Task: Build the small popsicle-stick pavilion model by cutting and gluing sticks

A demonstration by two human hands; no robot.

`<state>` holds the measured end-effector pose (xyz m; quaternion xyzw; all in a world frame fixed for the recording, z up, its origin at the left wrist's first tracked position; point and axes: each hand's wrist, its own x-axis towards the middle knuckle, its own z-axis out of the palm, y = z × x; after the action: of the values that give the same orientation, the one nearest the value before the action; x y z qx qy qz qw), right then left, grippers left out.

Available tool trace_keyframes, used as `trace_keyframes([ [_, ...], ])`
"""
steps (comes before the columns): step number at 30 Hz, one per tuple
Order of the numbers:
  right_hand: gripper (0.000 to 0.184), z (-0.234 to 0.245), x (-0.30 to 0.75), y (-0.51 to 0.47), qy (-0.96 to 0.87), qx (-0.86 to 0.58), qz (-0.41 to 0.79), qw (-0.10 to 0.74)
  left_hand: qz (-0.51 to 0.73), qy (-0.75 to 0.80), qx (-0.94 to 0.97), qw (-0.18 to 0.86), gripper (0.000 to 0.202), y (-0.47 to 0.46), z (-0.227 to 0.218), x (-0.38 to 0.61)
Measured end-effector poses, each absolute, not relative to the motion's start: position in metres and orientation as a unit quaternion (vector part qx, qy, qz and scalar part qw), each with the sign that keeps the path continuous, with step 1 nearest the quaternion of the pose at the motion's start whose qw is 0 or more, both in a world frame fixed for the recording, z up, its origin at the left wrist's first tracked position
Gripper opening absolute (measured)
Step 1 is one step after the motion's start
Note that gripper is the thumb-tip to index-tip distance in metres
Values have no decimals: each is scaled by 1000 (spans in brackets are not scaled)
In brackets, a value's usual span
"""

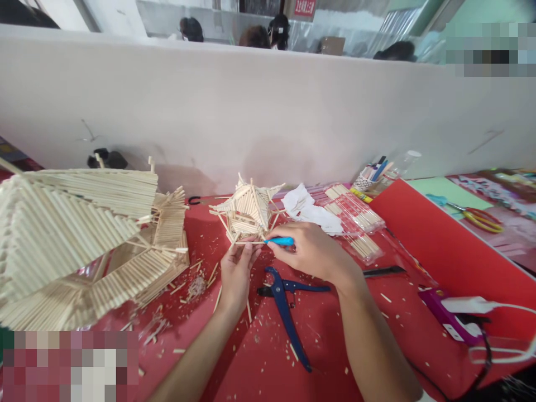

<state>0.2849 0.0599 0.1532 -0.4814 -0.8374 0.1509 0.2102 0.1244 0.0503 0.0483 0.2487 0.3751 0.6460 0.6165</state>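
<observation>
My left hand (237, 272) pinches a thin wooden stick (248, 242) that lies just in front of a small stick-built roof model (247, 211). My right hand (310, 250) is closed around a blue-handled tool (280, 241), probably a craft knife, whose tip meets the stick near my left fingers. Both hands hover over the red table (326, 329). Blue cutting pliers (287, 306) lie on the table between my forearms.
A large stick roof model (79, 240) fills the left. Packets of sticks (355, 220), white tissue (307, 209), a pen cup (371, 177), scissors (477, 216) and a purple glue gun (450, 315) sit to the right. A white partition (268, 106) stands behind, with people beyond.
</observation>
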Motion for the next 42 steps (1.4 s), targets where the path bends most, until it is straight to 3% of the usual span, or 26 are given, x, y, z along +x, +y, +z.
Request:
trace_keyframes([
  [42,16,161,266,42,-879,-465,30,104,646,359,241,630,29,46,50,125],
])
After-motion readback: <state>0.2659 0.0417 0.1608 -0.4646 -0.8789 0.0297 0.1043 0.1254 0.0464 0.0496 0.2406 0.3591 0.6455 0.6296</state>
